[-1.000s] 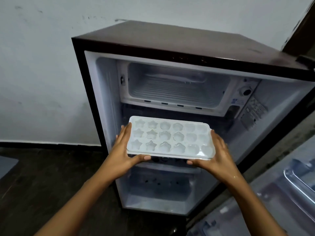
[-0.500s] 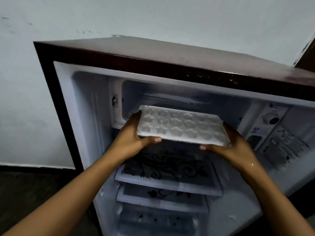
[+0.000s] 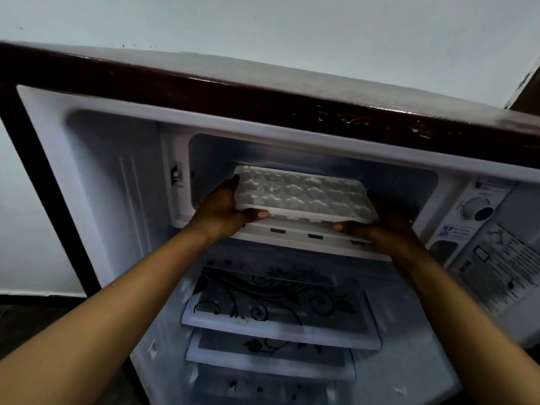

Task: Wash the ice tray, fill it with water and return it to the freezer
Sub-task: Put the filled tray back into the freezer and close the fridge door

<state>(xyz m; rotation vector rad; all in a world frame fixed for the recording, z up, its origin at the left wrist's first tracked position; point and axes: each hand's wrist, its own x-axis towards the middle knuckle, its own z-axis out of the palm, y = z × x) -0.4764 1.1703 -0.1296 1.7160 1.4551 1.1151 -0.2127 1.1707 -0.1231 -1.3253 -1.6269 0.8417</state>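
Note:
A white ice tray (image 3: 304, 194) with star and flower shaped cells is held level at the mouth of the freezer compartment (image 3: 403, 176), its far edge inside the opening. My left hand (image 3: 222, 210) grips the tray's left end, thumb under the front rim. At the tray's right end my right hand (image 3: 380, 226) holds it the same way. The tray hovers just above the compartment's front lip (image 3: 295, 232). I cannot tell whether the cells hold water.
The small fridge has a dark maroon top (image 3: 263, 92) and stands open against a pale wall. Below the freezer are glass shelves with a black floral print (image 3: 277, 305). A thermostat dial (image 3: 476, 210) and a label panel sit to the right of the freezer.
Both hands have lifted the tray from in front of the fridge body up and forward into the freezer opening. My view has come closer to the fridge.

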